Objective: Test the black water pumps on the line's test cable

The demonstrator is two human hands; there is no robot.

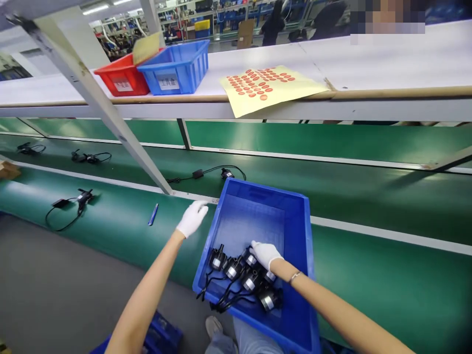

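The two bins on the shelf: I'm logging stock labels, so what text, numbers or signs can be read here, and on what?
Blue shelf bin: white label with dark characters, too blurred to read.
Red bin: white label, print too small to read.
Yellow sheet: red oval stickers, no legible text.
Blue bin at the hands, and the black parts in it: no writing visible.

A green conveyor belt [368, 206] carries a blue bin [258, 216], a blue pen [153, 215] and wired black pumps [83, 197].
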